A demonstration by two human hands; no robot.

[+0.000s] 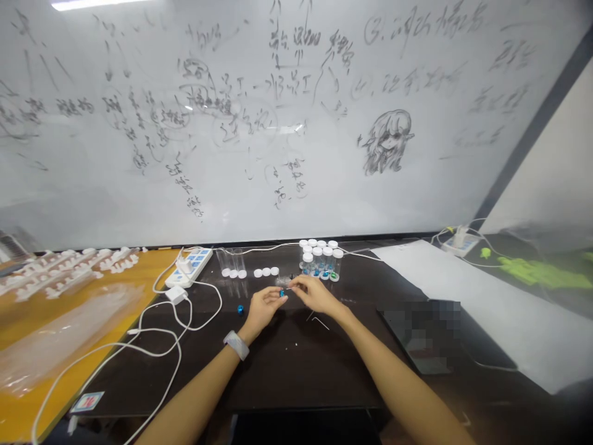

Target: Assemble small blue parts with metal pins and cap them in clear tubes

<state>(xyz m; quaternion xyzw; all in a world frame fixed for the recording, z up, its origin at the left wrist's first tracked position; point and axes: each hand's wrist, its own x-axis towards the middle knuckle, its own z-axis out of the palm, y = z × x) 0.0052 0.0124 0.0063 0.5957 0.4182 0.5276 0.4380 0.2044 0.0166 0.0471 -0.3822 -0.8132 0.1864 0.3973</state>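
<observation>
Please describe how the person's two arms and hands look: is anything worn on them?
Both forearms are bare, with no sleeves or gloves in view. The left hand has a pale grey-white band around its wrist. The right hand and its wrist carry nothing visible.

You face a wide whiteboard (296,111) crowded with faded marker writing and a small cartoon sketch (388,141) — a ceiling light glares at its top left. Below it runs your dark table (296,364), with a yellow surface (28,321) adjoining on the left.
</observation>
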